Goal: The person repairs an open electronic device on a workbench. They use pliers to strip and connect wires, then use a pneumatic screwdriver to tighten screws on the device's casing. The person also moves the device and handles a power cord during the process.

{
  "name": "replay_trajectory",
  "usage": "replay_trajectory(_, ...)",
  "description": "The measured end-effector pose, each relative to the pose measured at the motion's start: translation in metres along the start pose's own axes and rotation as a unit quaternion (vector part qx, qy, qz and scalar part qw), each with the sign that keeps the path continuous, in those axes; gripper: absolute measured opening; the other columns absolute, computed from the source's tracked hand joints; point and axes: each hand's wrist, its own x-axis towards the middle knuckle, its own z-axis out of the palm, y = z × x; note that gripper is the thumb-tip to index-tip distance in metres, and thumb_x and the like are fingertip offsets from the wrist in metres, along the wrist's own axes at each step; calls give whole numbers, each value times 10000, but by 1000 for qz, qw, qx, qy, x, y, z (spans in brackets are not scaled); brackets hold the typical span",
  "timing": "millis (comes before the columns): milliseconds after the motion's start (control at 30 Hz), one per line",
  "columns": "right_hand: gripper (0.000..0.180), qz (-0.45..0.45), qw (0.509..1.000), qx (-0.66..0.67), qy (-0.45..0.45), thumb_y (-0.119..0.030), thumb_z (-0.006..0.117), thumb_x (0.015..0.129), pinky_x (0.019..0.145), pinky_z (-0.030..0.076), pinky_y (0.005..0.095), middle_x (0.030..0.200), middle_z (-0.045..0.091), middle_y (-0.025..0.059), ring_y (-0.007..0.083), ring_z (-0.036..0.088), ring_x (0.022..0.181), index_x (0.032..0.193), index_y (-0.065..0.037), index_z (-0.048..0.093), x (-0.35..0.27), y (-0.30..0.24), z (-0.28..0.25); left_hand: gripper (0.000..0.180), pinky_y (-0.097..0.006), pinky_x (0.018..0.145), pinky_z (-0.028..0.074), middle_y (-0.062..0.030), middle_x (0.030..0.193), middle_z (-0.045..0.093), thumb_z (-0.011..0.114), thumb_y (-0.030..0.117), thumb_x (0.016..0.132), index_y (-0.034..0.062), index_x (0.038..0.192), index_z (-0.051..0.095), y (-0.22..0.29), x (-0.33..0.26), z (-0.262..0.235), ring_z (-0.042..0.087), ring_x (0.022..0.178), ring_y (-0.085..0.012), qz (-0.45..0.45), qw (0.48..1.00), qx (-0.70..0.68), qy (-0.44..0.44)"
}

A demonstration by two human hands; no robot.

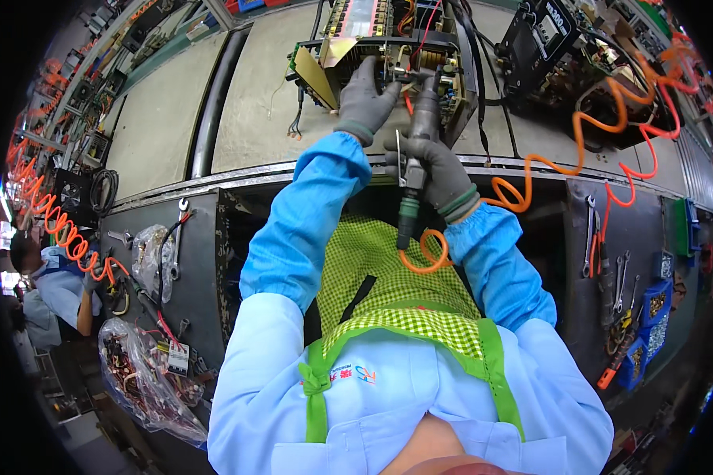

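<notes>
The opened electronic unit [432, 62] sits on the workbench [265, 79]; just short of its near side, the gloved right hand [444, 172] is curled firmly round a grey air driver [425, 119], whose front end reaches into the unit. The gloved left hand [366, 99], thumb spread, dips into the unit's near-left part, though whether it grips anything I cannot tell; an orange coiled hose [576, 131] hangs right of the unit

It's one head-worn fisheye, the left of a side-by-side pair, looking steeply down and forward: light-blue shirt [404, 396] super close at the bottom, left hand [366, 99] and right hand [444, 174] farther out, workbench [257, 111] beyond, edges all bendy.
</notes>
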Motion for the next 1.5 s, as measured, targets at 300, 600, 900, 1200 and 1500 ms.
replay_trajectory(300, 281, -35, 999, -8, 10, -122, 566, 852, 656, 586, 292, 859, 663, 146, 200, 674, 725, 1046, 81, 580, 21, 0, 13, 449, -409, 845, 506, -204, 1065, 652, 682, 272, 822, 44, 1185, 549, -3, 21, 21, 634, 994, -359, -37, 998, -21, 38)
replay_trajectory(600, 279, -14, 999, -42, 18, -141, 596, 838, 664, 586, 282, 854, 667, 130, 179, 676, 738, 1033, 59, 601, 31, -9, 11, 338, -445, 770, 508, -195, 949, 663, 640, 269, 847, 79, 1114, 558, -5, 25, 15, 636, 904, -378, -16, 1000, -3, 12)
replay_trajectory(900, 267, 27, 998, -53, 33, -125, 578, 835, 661, 587, 301, 848, 654, 122, 187, 666, 713, 1016, 72, 586, 27, -25, 20, 278, -487, 716, 503, -221, 840, 635, 624, 262, 835, 20, 909, 509, 0, 32, 7, 628, 810, -399, 16, 995, 85, -57)
replay_trajectory(1200, 246, 16, 998, -54, 27, -98, 571, 831, 660, 596, 312, 866, 640, 134, 195, 664, 725, 1016, 57, 521, 37, -22, 10, 264, -486, 692, 511, -225, 835, 650, 651, 261, 824, 57, 950, 539, -3, 35, 8, 630, 808, -413, 11, 995, 89, -49)
replay_trajectory(1500, 265, -20, 995, -78, 51, -103, 558, 828, 643, 587, 342, 840, 628, 147, 227, 663, 733, 1024, 71, 514, 30, -20, 21, 203, -499, 747, 487, -247, 889, 629, 576, 211, 874, 38, 970, 529, -17, 36, -1, 600, 854, -436, 57, 995, -18, -76)
